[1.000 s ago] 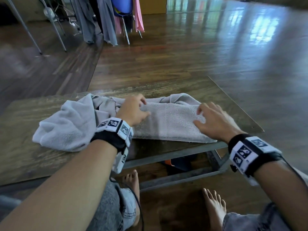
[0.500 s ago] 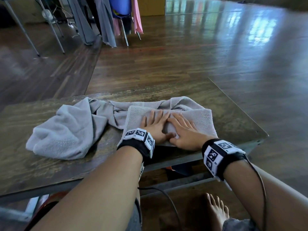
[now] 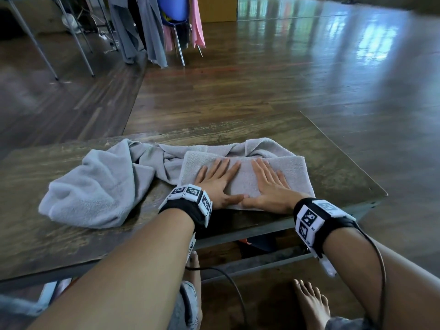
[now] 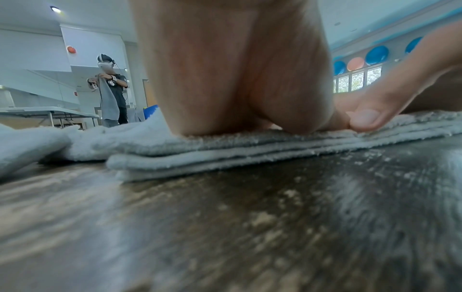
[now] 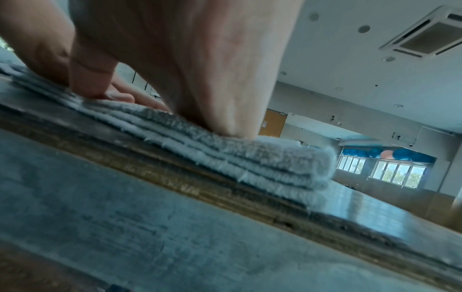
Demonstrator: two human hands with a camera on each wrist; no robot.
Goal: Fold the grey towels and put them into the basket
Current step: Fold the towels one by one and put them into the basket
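Note:
A folded grey towel [image 3: 295, 170] lies in several layers near the table's front right edge; its stacked layers show in the left wrist view [image 4: 225, 154] and the right wrist view [image 5: 262, 164]. My left hand [image 3: 214, 179] and right hand [image 3: 269, 184] lie flat on it side by side, fingers straight, thumbs touching. A second grey towel [image 3: 100, 184] lies crumpled to the left, running behind the folded one. No basket is in view.
The worn wooden table [image 3: 338, 172] ends just right of the towel and just before my wrists. My bare feet [image 3: 312, 303] are under it. Clothes hang on a rack [image 3: 152, 27] at the back; another person [image 4: 112, 92] holds a towel there.
The towel has been folded over from the left into a smaller stack. Both hands came together on top of it, then slid slightly apart and further up, pressing it flat.

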